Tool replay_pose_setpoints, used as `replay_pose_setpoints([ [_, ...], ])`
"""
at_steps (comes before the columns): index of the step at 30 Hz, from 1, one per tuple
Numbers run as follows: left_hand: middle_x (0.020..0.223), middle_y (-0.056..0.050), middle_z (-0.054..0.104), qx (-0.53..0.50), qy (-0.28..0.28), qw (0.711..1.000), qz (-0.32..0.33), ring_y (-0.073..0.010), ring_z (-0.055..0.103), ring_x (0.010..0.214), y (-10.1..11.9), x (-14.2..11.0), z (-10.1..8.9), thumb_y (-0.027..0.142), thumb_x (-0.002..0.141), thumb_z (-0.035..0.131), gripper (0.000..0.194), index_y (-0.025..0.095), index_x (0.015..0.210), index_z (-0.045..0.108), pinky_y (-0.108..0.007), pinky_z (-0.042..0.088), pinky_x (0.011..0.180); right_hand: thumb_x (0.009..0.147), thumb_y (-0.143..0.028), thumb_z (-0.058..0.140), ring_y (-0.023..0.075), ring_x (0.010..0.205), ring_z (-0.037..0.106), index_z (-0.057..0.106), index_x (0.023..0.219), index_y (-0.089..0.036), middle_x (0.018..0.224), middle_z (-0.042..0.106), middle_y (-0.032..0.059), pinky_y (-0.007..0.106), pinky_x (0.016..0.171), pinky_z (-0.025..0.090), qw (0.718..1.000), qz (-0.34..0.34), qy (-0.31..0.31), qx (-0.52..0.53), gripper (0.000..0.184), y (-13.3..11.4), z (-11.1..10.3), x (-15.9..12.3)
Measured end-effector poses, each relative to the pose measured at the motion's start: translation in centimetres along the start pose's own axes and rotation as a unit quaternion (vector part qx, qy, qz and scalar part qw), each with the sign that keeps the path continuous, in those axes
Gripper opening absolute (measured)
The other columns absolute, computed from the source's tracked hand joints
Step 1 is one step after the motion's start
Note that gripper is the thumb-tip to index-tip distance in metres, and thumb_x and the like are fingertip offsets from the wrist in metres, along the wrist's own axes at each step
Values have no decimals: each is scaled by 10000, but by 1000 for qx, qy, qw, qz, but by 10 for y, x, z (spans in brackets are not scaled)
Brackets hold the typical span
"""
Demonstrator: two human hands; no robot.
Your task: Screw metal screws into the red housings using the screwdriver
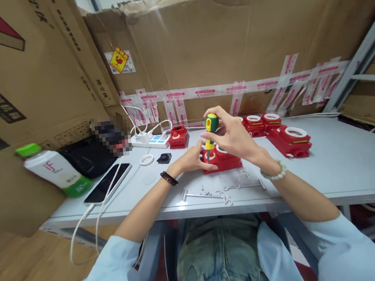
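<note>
Hiding screwdriver point(210, 131) tip, left hand point(194, 158), red housing point(222, 160), phone blurred

Taped cardboard sheets point(231, 42) walled a grey worktable point(344, 164); wood-look flooring point(19, 265) lay below, metal shelving point(360, 59) alongside.

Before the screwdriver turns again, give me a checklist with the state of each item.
1. Right hand grips the screwdriver at its green and yellow handle: ok.
2. Screwdriver stands roughly upright over the red housing: ok.
3. Left hand steadies the red housing on the table: ok.
4. Tip seated in a screw head: cannot tell, hidden by the fingers.
5. Loose small parts lie at the table's front edge, apart from the housing: ok.
</note>
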State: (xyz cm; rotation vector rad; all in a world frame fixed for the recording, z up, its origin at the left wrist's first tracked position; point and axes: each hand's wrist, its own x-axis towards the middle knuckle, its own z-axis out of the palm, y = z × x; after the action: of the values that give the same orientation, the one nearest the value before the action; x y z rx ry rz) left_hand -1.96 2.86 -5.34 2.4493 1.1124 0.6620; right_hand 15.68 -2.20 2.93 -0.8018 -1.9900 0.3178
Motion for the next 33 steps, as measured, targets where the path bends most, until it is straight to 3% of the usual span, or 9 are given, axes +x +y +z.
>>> replay_pose_setpoints([
  [5,640,52,495,1,-7,1000,-7,-145,452,567,2,-1,-1,618,624,764,659,169,1029,503,-283,356,556,824,-362,687,108,583,529,502,1088,-219,790,575,-26,282,604,464,998,12,37,-57,352,-3,7,-2],
  [9,831,-18,639,-48,-24,999,-7,-196,586,698,2,-3,-2,579,635,777,762,171,1187,447,-319,453,655,825,-372,680,134,678,583,510,1091,-224,829,572,-17,289,639,499,999,-11,36,9,349,3,0,0],
  [14,1059,-114,658,-53,-24,998,-19,-265,632,956,1,-4,-2,568,628,789,813,174,1246,436,-371,489,823,878,-322,591,146,727,603,489,1137,-274,890,571,2,308,658,533,972,-38,228,37,283,-5,-28,-4],
  [16,1053,-107,660,-41,-33,999,-9,-259,631,949,2,-5,-2,570,658,766,751,184,1228,467,-368,490,816,872,-298,585,152,723,607,530,1078,-274,875,582,8,323,678,537,967,-36,251,11,215,-7,-43,-10],
  [19,1017,-95,667,-26,-53,998,-3,-244,631,881,4,-5,-5,567,708,720,683,181,1223,490,-355,492,761,852,-288,601,161,704,597,583,889,-245,811,597,14,335,677,522,978,-9,204,-45,59,-2,-62,-25],
  [22,1070,-109,664,-14,-65,998,-18,-256,634,914,6,-6,-10,532,717,704,669,167,1237,494,-362,496,783,831,-321,632,182,737,609,603,875,-225,849,645,35,343,692,502,984,42,146,-96,110,12,-73,-38],
  [25,1162,-128,644,16,-61,997,-40,-286,624,1021,5,-8,-20,474,695,703,649,158,1230,516,-382,488,866,813,-370,636,199,782,630,633,866,-199,877,680,48,330,702,482,987,91,8,-129,179,27,-77,-49],
  [29,1211,-134,637,50,-76,992,-86,-309,621,1082,-1,-13,-35,453,695,682,650,162,1250,513,-385,487,891,775,-385,653,207,795,639,681,862,-185,873,708,46,315,731,466,935,160,-275,-157,220,35,-75,-65],
  [33,1362,-178,544,48,-57,994,-84,-335,555,1224,-4,-16,-40,537,689,696,775,149,1316,459,-411,463,982,768,-364,638,228,890,638,707,893,-202,931,723,54,305,777,444,905,180,-332,-194,216,37,-72,-82],
])
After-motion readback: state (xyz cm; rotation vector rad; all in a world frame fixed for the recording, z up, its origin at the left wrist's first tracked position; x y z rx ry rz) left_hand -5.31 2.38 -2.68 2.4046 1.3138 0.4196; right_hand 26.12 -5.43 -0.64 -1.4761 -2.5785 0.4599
